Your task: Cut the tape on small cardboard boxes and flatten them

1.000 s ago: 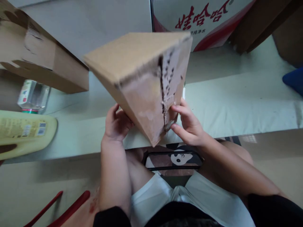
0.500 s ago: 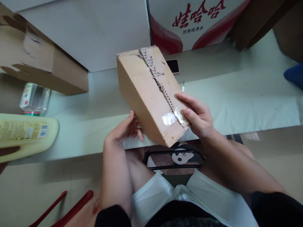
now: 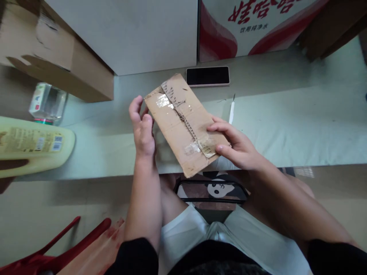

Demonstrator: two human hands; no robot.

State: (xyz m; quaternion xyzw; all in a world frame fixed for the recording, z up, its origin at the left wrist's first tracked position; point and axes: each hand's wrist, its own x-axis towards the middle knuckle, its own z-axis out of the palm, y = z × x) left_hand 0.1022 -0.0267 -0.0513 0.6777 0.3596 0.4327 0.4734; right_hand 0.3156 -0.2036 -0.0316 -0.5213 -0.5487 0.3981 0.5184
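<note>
A taped cardboard box (image 3: 174,130) is tilted over the table's front part, its top face towards me. A torn, ragged seam runs lengthwise along it, with clear tape near both ends. My right hand (image 3: 237,147) grips the box's right-hand edge, fingers and thumb on the top face. Beside the upper left corner, my left hand (image 3: 144,130) is raised with its fingers apart. Whether its far fingertips touch the box is hidden. Just beyond my right fingers lies a slim white tool (image 3: 231,112) with a thin dark pointed tip.
A phone (image 3: 208,76) lies on the cloth-covered table (image 3: 286,126) behind the box. Large cartons (image 3: 229,42) stand along the back. To the left are an open cardboard box (image 3: 86,72), a clear bottle (image 3: 48,103) and a yellow jug (image 3: 37,147). A red chair (image 3: 57,250) stands below.
The box has turned so its top faces me more squarely and its far end has come down. My left hand has moved up from its lower side to the upper left corner.
</note>
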